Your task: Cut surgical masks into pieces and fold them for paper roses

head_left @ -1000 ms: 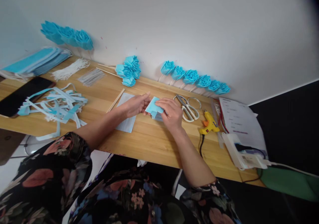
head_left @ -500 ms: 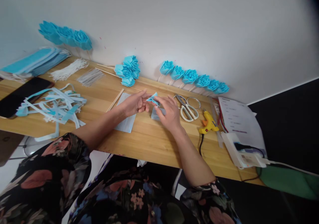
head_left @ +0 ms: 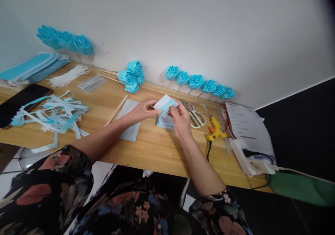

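Note:
A small piece of pale blue and white mask fabric (head_left: 165, 103) is held up above the table, opened out with a bright blue fold across it. My left hand (head_left: 145, 110) pinches its left edge between thumb and fingers. On the other side my right hand (head_left: 181, 118) grips it, thumb on top and fingers behind. Beneath the right hand lies a stack of cut fabric pieces (head_left: 164, 122), partly hidden. Left of that, a pale blue fabric sheet (head_left: 129, 123) lies flat, partly covered by my left forearm.
Scissors (head_left: 197, 119) and a yellow glue gun (head_left: 216, 129) lie to the right, near a white power strip (head_left: 242, 158). Blue fabric flowers (head_left: 195, 82) lean along the wall. Leftward are fabric scraps (head_left: 56, 111), a phone (head_left: 23, 104), wires (head_left: 92, 83) and masks (head_left: 34, 67).
The fabric piece was bunched and folded small between my fingers; now it is spread wider and flatter. My left hand has turned to pinch its edge. The view has shifted slightly.

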{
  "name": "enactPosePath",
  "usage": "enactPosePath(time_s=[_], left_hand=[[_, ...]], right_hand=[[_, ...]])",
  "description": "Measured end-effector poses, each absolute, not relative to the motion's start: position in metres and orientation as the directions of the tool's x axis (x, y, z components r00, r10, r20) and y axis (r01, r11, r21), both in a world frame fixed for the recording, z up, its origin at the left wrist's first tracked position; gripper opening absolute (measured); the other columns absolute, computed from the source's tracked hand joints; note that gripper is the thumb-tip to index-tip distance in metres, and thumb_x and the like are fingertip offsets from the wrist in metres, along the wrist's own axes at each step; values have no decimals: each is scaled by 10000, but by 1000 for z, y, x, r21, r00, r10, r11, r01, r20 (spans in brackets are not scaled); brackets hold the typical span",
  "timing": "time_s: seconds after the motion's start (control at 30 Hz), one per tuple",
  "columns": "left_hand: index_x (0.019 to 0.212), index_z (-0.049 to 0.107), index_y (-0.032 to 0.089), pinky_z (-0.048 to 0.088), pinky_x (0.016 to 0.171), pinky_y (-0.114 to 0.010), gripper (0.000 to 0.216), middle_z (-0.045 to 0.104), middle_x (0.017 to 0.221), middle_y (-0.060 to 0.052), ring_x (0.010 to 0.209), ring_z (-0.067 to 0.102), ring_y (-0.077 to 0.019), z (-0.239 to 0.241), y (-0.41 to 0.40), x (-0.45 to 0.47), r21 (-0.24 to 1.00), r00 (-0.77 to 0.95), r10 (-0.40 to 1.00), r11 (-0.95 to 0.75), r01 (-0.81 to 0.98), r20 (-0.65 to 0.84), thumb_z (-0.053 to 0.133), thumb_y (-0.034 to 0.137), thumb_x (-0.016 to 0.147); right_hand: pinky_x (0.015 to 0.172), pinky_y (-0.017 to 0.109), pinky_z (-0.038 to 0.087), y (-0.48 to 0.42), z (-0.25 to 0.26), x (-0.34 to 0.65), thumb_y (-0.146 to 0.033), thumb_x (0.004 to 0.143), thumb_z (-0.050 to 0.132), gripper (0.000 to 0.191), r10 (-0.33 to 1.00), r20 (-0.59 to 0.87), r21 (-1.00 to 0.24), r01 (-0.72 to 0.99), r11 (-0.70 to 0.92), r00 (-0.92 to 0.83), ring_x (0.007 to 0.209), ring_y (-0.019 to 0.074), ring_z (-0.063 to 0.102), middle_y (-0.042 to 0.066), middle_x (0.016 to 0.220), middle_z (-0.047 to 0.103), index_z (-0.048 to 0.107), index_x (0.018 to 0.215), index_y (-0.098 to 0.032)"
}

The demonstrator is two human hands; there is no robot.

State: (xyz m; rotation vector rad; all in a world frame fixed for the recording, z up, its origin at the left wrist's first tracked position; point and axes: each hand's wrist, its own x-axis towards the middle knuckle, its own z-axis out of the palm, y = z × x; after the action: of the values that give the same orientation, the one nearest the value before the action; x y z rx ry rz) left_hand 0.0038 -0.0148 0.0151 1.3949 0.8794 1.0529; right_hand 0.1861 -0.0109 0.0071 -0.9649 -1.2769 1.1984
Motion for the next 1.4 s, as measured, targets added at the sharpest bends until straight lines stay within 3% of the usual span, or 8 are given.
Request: enactPosePath(time_s=[0.27, 0.47, 0.67, 0.73, 0.83, 0.97, 1.2, 1.4], left_hand=[[1042, 713, 138, 489, 902, -320, 475, 737, 1091, -93, 1023, 648, -223, 16, -16, 5, 994, 292, 950, -104, -27, 108, 762, 509, 750], [767, 704, 139, 464, 762, -265, 405, 700, 768, -22, 733, 596, -130, 6, -11, 5, 997, 112, 993, -30, -71, 38, 779, 534, 720], [746, 681, 136, 431, 668, -252, 400, 665, 710, -15, 660, 555, -114, 5, -10, 3, 995, 66, 996, -56, -86, 61, 789, 519, 712], [746, 678, 130, 423, 646, -247, 377, 666, 707, -20, 651, 553, -111, 7, -12, 4, 997, 103, 992, -69, -38, 73, 786, 490, 724], [730, 673, 129, 410, 621, -237, 351, 655, 692, -17, 639, 535, -104, 11, -15, 6, 993, 125, 986, -113, 30, 109, 788, 461, 729], [739, 667, 143, 408, 598, -234, 397, 637, 676, -3, 622, 517, -102, 15, -18, 8, 992, 111, 986, -119, -37, 122, 780, 523, 724], [731, 722, 129, 472, 693, -273, 441, 713, 734, -42, 693, 599, -145, 12, -18, 8, 999, 238, 971, -1, -53, 13, 774, 567, 708], [695, 731, 120, 406, 600, -242, 392, 675, 638, -20, 595, 542, -113, 7, -16, 7, 1000, 184, 983, -13, -11, 15, 778, 509, 712]], right_hand=[[762, 324, 607, -11, 6, 184, -422, 828, 678, 421, 987, 153, -983, -113, 147, -42, 846, 176, 707, 47, 1030, 781, 700, 1200, -224], [749, 329, 605, -12, 5, 184, -406, 793, 709, 442, 983, 139, -984, -127, 123, -120, 878, 192, 725, 52, 1060, 788, 708, 1198, -232], [800, 348, 594, -7, 10, 194, -510, 776, 731, 487, 973, 153, -988, -27, 151, -172, 1015, 225, 712, 77, 1167, 763, 724, 1172, -228], [816, 355, 586, -5, 12, 197, -538, 780, 728, 488, 969, 162, -986, 8, 166, -184, 990, 224, 714, 76, 1129, 767, 721, 1154, -224], [699, 300, 540, -6, 13, 200, -500, 775, 749, 362, 970, 177, -973, 117, 197, -164, 776, 178, 682, 31, 877, 760, 734, 995, -214], [561, 251, 407, -11, 16, 198, -438, 822, 702, 245, 964, 234, -945, 204, 257, -127, 581, 115, 518, -29, 636, 622, 677, 752, -204], [554, 252, 378, -13, 15, 195, -434, 839, 676, 241, 956, 287, -939, 177, 295, -65, 584, 115, 482, -31, 636, 588, 664, 767, -205], [599, 254, 416, -9, 11, 196, -450, 803, 711, 243, 960, 250, -953, 145, 267, -127, 630, 120, 520, -26, 709, 618, 667, 839, -214]])
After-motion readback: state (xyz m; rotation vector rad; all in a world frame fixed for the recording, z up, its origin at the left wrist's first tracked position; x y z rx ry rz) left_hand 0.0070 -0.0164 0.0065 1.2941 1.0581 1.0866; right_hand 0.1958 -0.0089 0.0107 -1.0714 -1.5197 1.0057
